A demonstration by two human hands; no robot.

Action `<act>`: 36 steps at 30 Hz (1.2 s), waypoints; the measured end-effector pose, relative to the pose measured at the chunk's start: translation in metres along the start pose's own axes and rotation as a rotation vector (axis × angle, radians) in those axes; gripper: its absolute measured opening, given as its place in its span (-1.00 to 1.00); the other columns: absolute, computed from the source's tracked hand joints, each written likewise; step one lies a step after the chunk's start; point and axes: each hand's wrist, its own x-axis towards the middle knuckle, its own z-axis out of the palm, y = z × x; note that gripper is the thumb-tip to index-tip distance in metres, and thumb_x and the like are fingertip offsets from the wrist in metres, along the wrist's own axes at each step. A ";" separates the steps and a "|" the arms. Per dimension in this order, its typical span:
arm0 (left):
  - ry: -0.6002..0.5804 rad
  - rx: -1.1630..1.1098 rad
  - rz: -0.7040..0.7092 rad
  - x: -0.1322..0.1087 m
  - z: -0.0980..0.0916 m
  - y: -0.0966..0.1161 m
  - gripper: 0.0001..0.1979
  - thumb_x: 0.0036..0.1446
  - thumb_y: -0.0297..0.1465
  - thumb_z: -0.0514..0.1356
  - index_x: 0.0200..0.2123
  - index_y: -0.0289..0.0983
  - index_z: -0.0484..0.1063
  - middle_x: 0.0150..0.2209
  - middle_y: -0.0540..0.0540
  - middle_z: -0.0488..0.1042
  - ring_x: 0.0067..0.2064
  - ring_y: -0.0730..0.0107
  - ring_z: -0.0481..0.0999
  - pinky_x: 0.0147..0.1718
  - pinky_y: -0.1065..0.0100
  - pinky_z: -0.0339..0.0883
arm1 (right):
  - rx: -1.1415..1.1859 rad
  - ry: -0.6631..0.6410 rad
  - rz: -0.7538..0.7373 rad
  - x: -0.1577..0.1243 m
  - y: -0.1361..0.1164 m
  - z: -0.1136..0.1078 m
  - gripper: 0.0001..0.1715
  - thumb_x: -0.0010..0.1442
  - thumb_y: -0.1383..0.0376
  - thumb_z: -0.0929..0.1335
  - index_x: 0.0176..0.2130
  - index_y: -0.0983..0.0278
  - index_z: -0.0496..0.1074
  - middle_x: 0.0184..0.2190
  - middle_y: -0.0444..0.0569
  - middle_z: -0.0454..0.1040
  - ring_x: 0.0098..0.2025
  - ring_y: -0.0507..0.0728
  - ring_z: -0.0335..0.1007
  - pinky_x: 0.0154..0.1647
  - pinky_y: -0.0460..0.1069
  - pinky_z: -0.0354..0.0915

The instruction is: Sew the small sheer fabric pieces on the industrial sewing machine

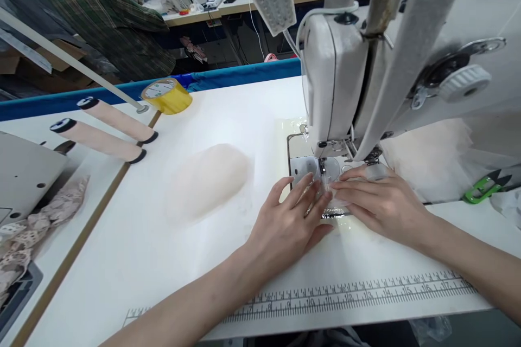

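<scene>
My left hand (291, 214) lies palm down beside the presser foot (323, 171) of a white sewing machine (337, 81), its fingers spread over the metal needle plate (301, 167). From the right, my right hand (382, 198) reaches to the other side of the foot. Its fingers are stretched out close together, with the tips almost meeting those of my left hand. Any thin cloth under the fingertips is too sheer to make out. Left of my hands, a pale sheer oval piece of fabric (215, 176) rests on the white table (171, 260).
Two pinkish thread cones (101, 141) and a yellow tape roll (166, 96) stand at the left. Green thread snips (484, 187) lie right, beside bunched sheer fabric (431, 157). A printed ruler (325, 298) follows the front edge. A person in a plaid shirt (101, 16) is behind.
</scene>
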 end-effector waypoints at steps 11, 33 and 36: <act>0.043 0.007 -0.014 0.007 0.008 -0.010 -0.59 0.29 -0.19 0.04 0.09 -0.27 0.36 0.03 -0.18 0.48 0.18 0.18 0.31 0.09 0.09 0.09 | -0.081 0.026 0.037 0.003 0.005 0.008 -0.74 0.26 0.44 0.25 -0.19 0.29 0.52 -0.28 -0.07 0.61 -0.26 0.11 0.47 -0.06 0.06 0.24; 0.140 0.010 0.004 0.008 0.010 -0.010 -0.72 0.27 -0.31 0.10 -0.02 -0.28 0.44 -0.06 -0.11 0.55 0.10 0.22 0.41 0.08 0.12 0.12 | -0.291 -0.014 0.045 0.002 -0.003 0.009 -0.70 0.31 0.25 0.27 -0.09 0.30 0.52 -0.21 -0.06 0.60 -0.21 0.14 0.43 -0.04 0.11 0.14; 0.139 0.004 -0.001 0.008 0.010 -0.011 -0.72 0.27 -0.31 0.10 -0.03 -0.28 0.44 -0.07 -0.11 0.55 0.09 0.24 0.42 0.07 0.13 0.12 | -0.286 -0.003 0.041 0.002 -0.002 0.009 -0.71 0.31 0.25 0.27 -0.10 0.30 0.52 -0.21 -0.07 0.60 -0.21 0.15 0.44 -0.05 0.11 0.14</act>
